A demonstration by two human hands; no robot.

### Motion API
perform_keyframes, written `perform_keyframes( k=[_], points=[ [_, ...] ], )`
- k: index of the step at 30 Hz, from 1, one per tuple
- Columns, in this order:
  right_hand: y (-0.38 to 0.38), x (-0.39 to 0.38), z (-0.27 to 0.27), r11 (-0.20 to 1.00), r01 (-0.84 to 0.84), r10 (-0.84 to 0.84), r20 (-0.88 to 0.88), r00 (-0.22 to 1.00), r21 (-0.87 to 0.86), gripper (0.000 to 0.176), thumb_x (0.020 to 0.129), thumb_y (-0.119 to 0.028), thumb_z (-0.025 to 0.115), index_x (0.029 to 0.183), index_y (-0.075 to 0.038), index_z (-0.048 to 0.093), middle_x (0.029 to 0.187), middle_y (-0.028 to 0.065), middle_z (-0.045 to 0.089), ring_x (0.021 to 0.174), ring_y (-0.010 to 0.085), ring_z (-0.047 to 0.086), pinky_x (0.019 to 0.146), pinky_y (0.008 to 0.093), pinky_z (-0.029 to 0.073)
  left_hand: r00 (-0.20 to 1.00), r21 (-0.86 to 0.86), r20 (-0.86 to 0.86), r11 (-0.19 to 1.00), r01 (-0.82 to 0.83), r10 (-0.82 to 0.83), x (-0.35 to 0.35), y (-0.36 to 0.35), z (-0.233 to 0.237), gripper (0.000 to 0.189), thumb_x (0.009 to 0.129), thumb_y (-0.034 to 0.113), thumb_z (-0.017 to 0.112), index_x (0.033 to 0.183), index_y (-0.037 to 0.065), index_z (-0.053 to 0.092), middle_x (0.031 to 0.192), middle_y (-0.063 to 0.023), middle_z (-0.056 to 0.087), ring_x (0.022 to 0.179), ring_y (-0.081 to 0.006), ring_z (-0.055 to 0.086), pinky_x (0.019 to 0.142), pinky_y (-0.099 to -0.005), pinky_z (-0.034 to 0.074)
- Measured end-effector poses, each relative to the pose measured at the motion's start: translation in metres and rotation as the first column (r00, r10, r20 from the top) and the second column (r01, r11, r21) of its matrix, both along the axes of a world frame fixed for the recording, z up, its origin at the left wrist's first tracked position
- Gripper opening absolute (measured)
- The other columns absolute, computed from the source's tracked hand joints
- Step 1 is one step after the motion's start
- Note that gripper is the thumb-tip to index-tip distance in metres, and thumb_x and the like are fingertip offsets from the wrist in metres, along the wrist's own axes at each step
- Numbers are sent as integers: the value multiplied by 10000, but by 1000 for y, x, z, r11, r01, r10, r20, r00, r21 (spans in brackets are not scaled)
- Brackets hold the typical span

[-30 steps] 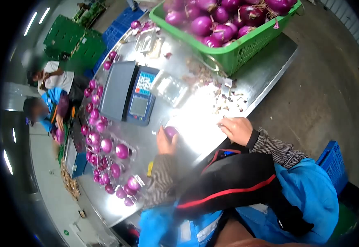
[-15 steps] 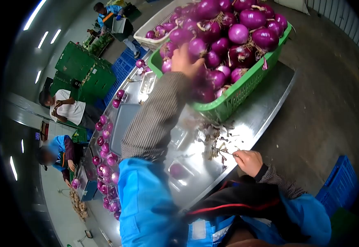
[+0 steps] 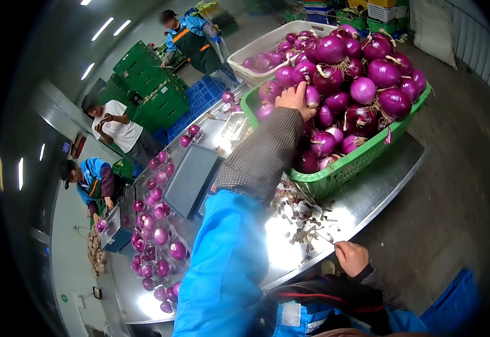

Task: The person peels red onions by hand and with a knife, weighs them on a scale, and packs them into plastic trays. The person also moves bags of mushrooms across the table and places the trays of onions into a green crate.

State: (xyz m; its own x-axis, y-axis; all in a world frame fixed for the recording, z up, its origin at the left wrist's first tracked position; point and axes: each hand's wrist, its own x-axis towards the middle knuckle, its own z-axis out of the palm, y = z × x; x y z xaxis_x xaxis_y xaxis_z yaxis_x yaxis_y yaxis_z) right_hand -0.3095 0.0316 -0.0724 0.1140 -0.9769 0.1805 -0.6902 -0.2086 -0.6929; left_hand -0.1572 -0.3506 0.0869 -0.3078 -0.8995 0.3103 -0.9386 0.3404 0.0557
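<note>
Your left hand (image 3: 295, 100) is out at full reach, sleeve stretched across the steel table (image 3: 380, 185), and it is down on the heap of red onions (image 3: 382, 73) in the green basket (image 3: 346, 165). Fingers are curled over the near-left corner of the pile, touching onions there. Whether they have closed on one I cannot tell, since only the back of the hand shows. Your right hand (image 3: 352, 257) sits low at the table's near edge, fingers folded in on themselves (if something thin is pinched in there, it is too small to make out). Loose onion skins (image 3: 304, 222) litter the steel between that hand and the basket. Off to your left lies the grey scale tray (image 3: 191, 180), with wrapped onions (image 3: 155, 224) scattered beyond it.
</note>
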Motion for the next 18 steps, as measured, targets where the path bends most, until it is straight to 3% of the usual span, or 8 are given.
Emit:
perform_keyframes(
  k=[5,8,10,12,13,15,16,18],
  points=[
    [-6,3,3,998,-65,66,24,998,-7,90,881,-163,603,918,-95,649,786,120,662,725,332,636,638,433,494,895,178,-405,943,281,-190,32,10,13,870,684,408,787,1386,64,404,1209,-234,599,1127,-362,597,994,-405,451],
    [-14,8,-1,995,-90,92,40,995,-50,113,848,-132,648,896,-36,684,768,148,673,686,319,659,615,387,517,610,238,-786,863,445,-97,58,21,-13,864,662,353,838,1378,93,430,1209,-163,585,1056,-278,604,895,-368,490],
    [-19,9,-8,998,-66,68,109,992,-19,89,872,-139,603,913,-79,655,813,143,665,753,334,642,653,423,504,391,420,-891,743,522,229,72,71,6,923,695,270,828,1447,126,313,1162,-144,557,930,-202,585,718,-346,504],
    [-27,12,-8,999,12,-28,310,950,52,144,906,-147,589,977,-49,667,816,191,651,754,359,646,633,398,499,98,303,-936,631,715,338,92,124,14,784,817,160,675,1485,151,264,1224,-118,541,950,-202,586,826,-308,486],
    [-32,15,23,983,48,-108,344,933,179,164,929,-160,572,988,-39,666,769,202,628,697,354,640,611,385,481,21,241,-936,597,765,351,95,156,23,778,822,174,665,1488,151,263,1282,-135,513,1013,-222,575,855,-323,478],
    [-43,17,36,976,10,-94,380,920,218,233,946,-137,514,1116,-55,650,761,187,620,659,304,623,629,360,479,-78,151,-919,526,837,387,113,202,20,777,823,201,656,1491,145,264,1397,-170,437,1153,-270,533,940,-368,450],
    [-47,20,39,987,-16,-49,400,915,158,271,949,-129,499,1171,-53,633,853,184,656,742,290,652,686,345,496,-99,126,-907,488,864,409,125,220,14,782,819,215,657,1492,137,265,1454,-187,390,1229,-296,502,995,-398,430],
    [-52,34,66,995,-62,20,456,890,78,262,944,-96,508,1161,-18,630,1007,165,683,898,278,676,772,317,509,-242,140,-803,566,813,545,136,262,0,771,802,286,722,1446,147,321,1405,-137,425,1248,-304,485,1000,-447,446]
  ],
)
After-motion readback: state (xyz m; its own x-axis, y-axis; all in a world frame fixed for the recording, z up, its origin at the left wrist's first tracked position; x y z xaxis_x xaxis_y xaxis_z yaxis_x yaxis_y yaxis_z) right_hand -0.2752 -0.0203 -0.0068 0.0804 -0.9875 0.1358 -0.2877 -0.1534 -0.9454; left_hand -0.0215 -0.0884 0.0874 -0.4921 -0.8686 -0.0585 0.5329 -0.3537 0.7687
